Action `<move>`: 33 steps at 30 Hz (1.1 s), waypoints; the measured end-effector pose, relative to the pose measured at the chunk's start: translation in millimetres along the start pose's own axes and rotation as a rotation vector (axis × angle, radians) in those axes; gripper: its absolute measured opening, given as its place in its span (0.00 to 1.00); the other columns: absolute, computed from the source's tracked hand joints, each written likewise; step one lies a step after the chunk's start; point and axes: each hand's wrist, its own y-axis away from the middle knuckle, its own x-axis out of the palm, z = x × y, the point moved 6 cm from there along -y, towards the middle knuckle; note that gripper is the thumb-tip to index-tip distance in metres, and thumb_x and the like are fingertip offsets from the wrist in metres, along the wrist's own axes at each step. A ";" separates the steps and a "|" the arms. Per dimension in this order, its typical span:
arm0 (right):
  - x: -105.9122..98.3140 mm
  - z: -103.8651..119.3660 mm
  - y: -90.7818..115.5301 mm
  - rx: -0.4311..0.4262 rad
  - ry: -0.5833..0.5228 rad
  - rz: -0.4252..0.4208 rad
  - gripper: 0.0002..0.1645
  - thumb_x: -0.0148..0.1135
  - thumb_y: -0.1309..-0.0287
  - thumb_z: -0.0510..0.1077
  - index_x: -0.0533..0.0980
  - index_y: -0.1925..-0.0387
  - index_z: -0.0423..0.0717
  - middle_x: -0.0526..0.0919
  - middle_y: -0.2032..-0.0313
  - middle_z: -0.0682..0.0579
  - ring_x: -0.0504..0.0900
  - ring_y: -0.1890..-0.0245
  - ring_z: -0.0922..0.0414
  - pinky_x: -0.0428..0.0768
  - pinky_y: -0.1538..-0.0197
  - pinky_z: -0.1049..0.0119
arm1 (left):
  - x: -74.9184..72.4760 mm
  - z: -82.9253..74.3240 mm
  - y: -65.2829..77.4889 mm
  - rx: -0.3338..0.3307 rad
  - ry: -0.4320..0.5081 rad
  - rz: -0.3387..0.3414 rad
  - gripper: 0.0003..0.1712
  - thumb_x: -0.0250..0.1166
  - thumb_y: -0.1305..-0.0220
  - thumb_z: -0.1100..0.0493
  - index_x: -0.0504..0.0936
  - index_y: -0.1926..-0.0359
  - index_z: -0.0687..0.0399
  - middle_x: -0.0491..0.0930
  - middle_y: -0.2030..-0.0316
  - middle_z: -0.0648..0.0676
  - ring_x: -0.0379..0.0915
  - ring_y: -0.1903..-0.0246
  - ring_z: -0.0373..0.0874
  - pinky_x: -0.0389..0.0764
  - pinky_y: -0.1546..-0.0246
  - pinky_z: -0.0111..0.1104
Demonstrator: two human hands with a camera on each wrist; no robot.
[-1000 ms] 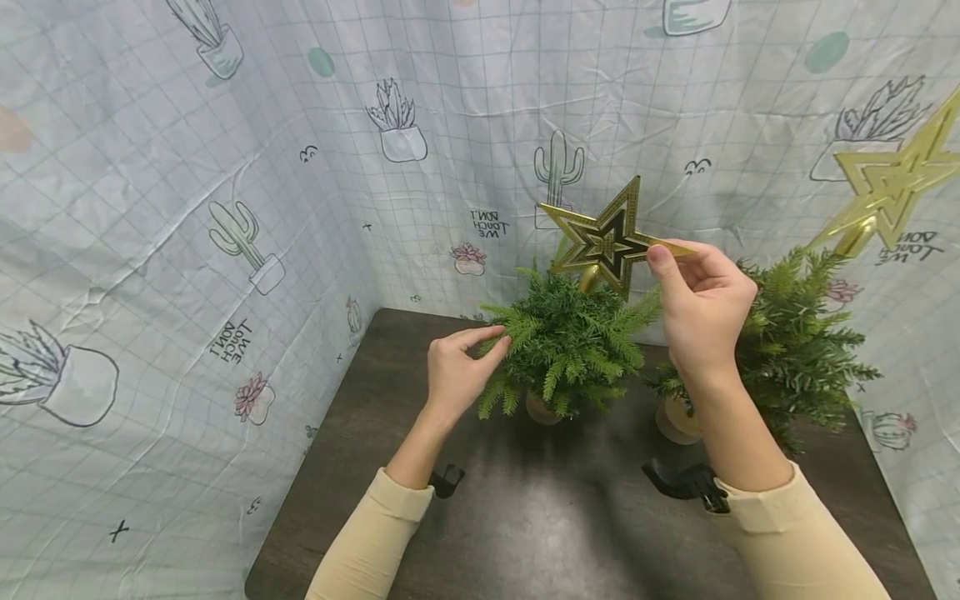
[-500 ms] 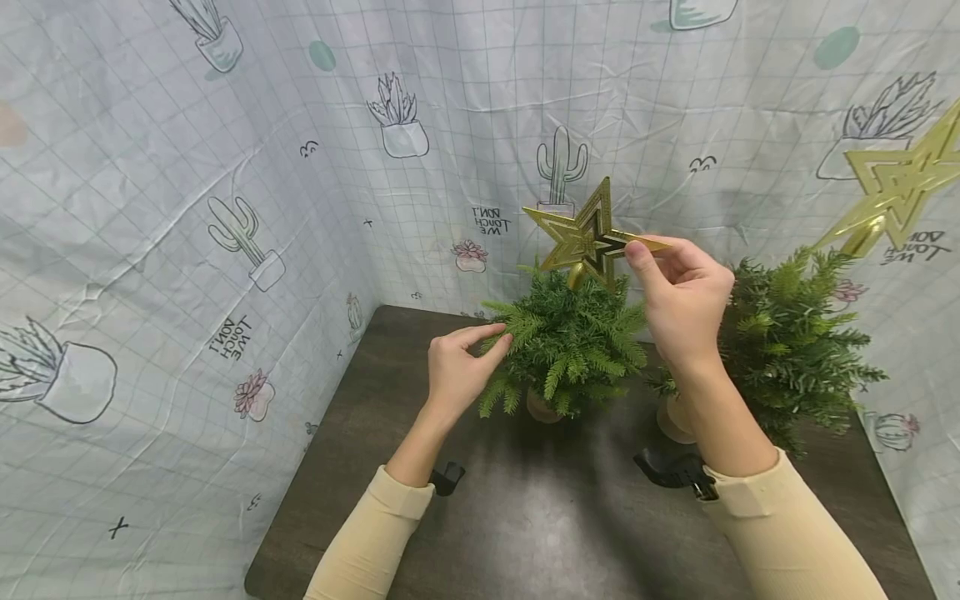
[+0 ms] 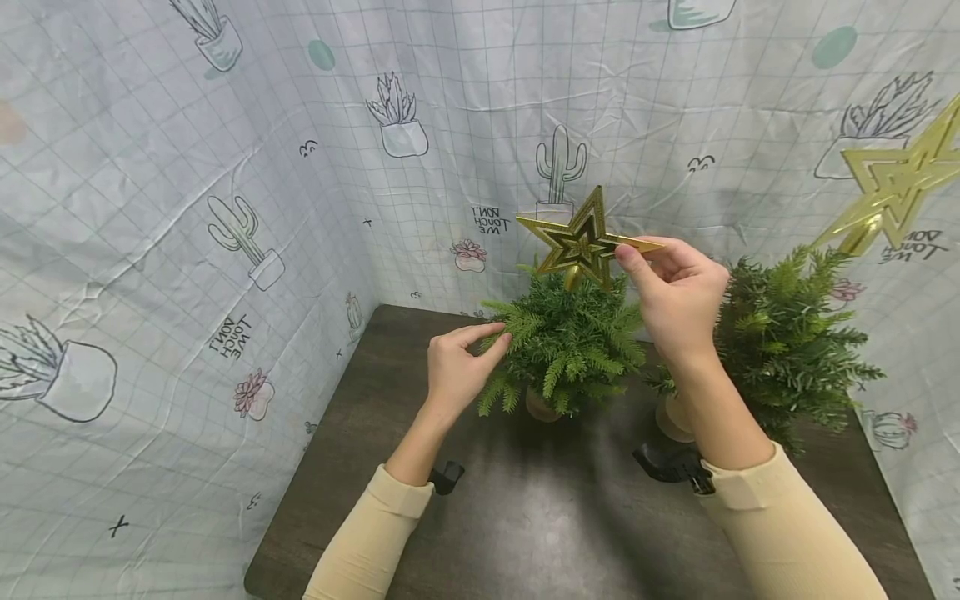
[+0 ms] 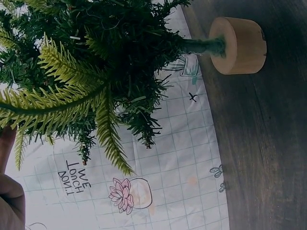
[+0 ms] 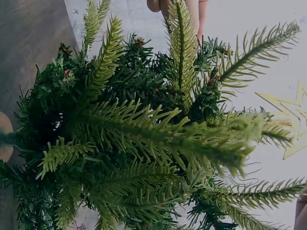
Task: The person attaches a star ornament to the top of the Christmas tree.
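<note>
A small artificial Christmas tree (image 3: 566, 342) with a round wooden base (image 3: 542, 407) stands on the dark table. My right hand (image 3: 678, 300) pinches one point of a gold star tree topper (image 3: 581, 242) between thumb and fingers. The star is upright over the treetop, its hollow stem low among the top needles; whether the tip is inside the stem is hidden. At the tree's left side, my left hand (image 3: 461, 367) pinches the end of a branch with thumb and forefinger. In the right wrist view, branches (image 5: 158, 134) fill most of the picture and the star (image 5: 290, 122) shows at the right edge.
To the right stands a second artificial tree (image 3: 787, 358), with a gold star (image 3: 892, 192) on its top. A cactus-printed cloth (image 3: 450, 183) hangs behind the table (image 3: 510, 517) and along its left side. Black wrist straps (image 3: 447, 477) are on both arms.
My right hand has moved the star left and slightly down over the treetop, turning it a little. The left hand and the tree have stayed in place.
</note>
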 end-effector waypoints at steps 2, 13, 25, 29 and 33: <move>0.5 -1.1 -0.8 0.003 -0.021 -0.004 0.10 0.75 0.43 0.29 0.85 0.62 0.24 0.91 0.66 0.49 0.86 0.71 0.61 0.75 0.67 0.75 | -0.3 -0.3 -0.2 0.000 0.002 0.000 0.11 0.75 0.35 0.55 0.93 0.54 0.51 0.91 0.59 0.51 0.54 0.91 0.26 0.67 0.82 0.30; 1.4 -7.6 -1.4 0.017 -0.076 -0.064 0.10 0.76 0.44 0.31 0.85 0.63 0.24 0.90 0.69 0.49 0.87 0.70 0.59 0.80 0.58 0.70 | -0.1 1.0 0.6 -0.003 0.007 0.006 0.11 0.75 0.35 0.56 0.93 0.54 0.52 0.91 0.59 0.51 0.53 0.93 0.28 0.66 0.84 0.29; 2.2 -9.0 0.8 0.003 -0.020 -0.060 0.08 0.76 0.43 0.30 0.86 0.64 0.25 0.90 0.69 0.51 0.81 0.76 0.62 0.74 0.66 0.73 | 0.3 0.6 0.1 -0.006 -0.006 0.011 0.11 0.74 0.34 0.55 0.93 0.54 0.52 0.90 0.59 0.52 0.54 0.93 0.30 0.65 0.85 0.30; -0.1 -12.3 1.3 0.012 0.022 -0.064 0.08 0.76 0.43 0.32 0.87 0.64 0.28 0.90 0.70 0.52 0.73 0.83 0.64 0.70 0.71 0.74 | -0.1 0.0 0.1 0.004 -0.003 0.002 0.11 0.75 0.35 0.55 0.93 0.54 0.52 0.91 0.59 0.52 0.54 0.92 0.27 0.67 0.84 0.30; -0.6 -13.1 2.9 0.001 0.092 -0.057 0.07 0.76 0.42 0.32 0.88 0.64 0.29 0.88 0.75 0.53 0.67 0.87 0.65 0.67 0.75 0.74 | -0.1 0.4 0.0 0.008 -0.005 0.002 0.11 0.75 0.35 0.55 0.93 0.54 0.52 0.91 0.59 0.51 0.55 0.92 0.27 0.68 0.82 0.30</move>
